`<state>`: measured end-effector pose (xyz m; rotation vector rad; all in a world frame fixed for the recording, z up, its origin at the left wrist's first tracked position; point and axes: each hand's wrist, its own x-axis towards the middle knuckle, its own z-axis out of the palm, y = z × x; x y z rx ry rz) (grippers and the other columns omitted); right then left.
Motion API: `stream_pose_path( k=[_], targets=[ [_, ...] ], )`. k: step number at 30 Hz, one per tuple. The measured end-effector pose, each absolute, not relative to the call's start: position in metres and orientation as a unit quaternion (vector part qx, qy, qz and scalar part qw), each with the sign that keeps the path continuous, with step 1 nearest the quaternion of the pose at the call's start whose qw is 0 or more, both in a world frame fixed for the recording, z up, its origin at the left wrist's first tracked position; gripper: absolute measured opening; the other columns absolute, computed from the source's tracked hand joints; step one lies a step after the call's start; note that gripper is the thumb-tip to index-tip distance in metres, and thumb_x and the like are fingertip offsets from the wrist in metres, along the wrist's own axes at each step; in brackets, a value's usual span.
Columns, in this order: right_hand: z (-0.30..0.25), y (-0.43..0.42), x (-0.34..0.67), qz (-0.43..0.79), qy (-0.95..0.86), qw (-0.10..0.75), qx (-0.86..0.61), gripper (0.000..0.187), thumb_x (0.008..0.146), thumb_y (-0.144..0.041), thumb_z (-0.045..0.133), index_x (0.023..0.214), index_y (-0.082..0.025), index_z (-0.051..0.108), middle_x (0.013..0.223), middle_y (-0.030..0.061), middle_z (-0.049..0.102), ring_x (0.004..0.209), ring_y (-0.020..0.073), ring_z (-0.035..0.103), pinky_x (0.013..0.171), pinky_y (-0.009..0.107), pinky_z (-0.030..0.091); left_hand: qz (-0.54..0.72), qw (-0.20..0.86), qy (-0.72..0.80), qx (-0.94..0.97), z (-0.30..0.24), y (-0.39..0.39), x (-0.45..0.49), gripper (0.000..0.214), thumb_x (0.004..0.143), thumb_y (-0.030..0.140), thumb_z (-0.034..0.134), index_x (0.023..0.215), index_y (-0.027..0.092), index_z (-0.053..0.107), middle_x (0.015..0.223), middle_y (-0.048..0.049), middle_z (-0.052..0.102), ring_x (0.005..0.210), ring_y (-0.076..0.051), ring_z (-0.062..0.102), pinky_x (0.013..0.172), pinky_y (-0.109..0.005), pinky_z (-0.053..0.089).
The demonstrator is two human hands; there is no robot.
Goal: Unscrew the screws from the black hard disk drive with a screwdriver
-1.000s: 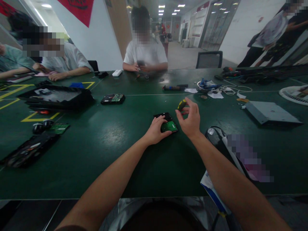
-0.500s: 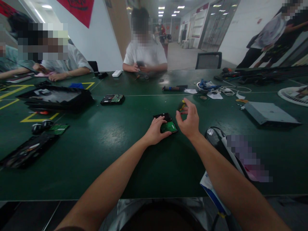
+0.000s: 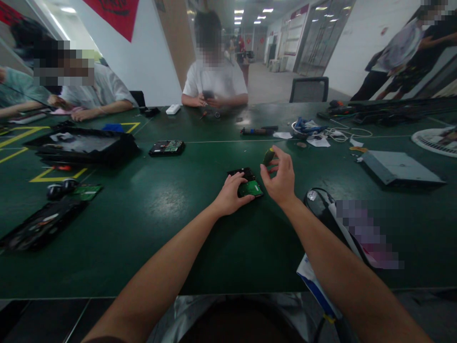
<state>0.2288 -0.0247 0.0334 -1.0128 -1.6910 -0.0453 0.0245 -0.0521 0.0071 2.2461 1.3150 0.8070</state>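
Observation:
A small opened black device with a green circuit board (image 3: 251,188) lies flat on the green table, near its middle. My left hand (image 3: 230,193) grips it from the left, thumb along the near edge and fingers over the far part, hiding some of it. Just right of the board, my right hand (image 3: 280,176) is raised with its fingers closed around the dark-green and yellow handle of what looks like a screwdriver (image 3: 269,156). Its shaft and tip cannot be made out.
Left are another opened device (image 3: 167,147), a black casing (image 3: 85,145) and a long dark part (image 3: 43,224). Right are a grey metal box (image 3: 402,169), tangled cables (image 3: 310,126) and a pouch (image 3: 364,233) beside my forearm. Across the table a person (image 3: 214,81) sits.
The screwdriver handle has turned slightly between my right fingers, showing more dark green and less yellow. My left hand and the device stay in place.

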Motion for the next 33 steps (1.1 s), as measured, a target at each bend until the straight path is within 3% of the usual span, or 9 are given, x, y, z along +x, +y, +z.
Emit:
stream_pose_path(
  k=[17, 25, 33],
  targets=[
    [0.0322, -0.0239, 0.2295, -0.02, -0.728, 0.543, -0.417, 0.071, 0.091, -0.018, 0.059, 0.156, -0.031, 0.033, 0.135, 0.0131, 0.052, 0.098, 0.0249, 0.066, 0.075, 0.044, 0.068, 0.288, 0.212, 0.473, 0.805, 0.0124, -0.0545, 0.0249, 0.055, 0.085, 0.047, 0.076, 0.13, 0.019, 0.06, 0.159, -0.0172, 0.047, 0.154, -0.031, 0.035, 0.13, -0.055, 0.015],
    [0.0317, -0.0232, 0.2297, -0.009, -0.721, 0.541, -0.432, 0.074, 0.092, -0.023, 0.063, 0.158, -0.03, 0.029, 0.135, 0.0136, 0.053, 0.094, 0.0217, 0.066, 0.072, 0.039, 0.067, 0.29, 0.213, 0.474, 0.804, 0.0116, -0.0545, 0.0252, 0.055, 0.085, 0.045, 0.076, 0.13, 0.019, 0.06, 0.159, -0.0171, 0.047, 0.154, -0.03, 0.035, 0.13, -0.054, 0.015],
    [0.033, -0.0245, 0.2287, -0.004, -0.72, 0.549, -0.424, 0.069, 0.094, -0.024, 0.061, 0.157, -0.032, 0.033, 0.136, 0.0126, 0.053, 0.095, 0.023, 0.066, 0.073, 0.041, 0.067, 0.29, 0.212, 0.468, 0.807, 0.0111, -0.0538, 0.0247, 0.055, 0.085, 0.045, 0.075, 0.13, 0.019, 0.06, 0.158, -0.0181, 0.047, 0.154, -0.03, 0.035, 0.129, -0.055, 0.014]
  ],
)
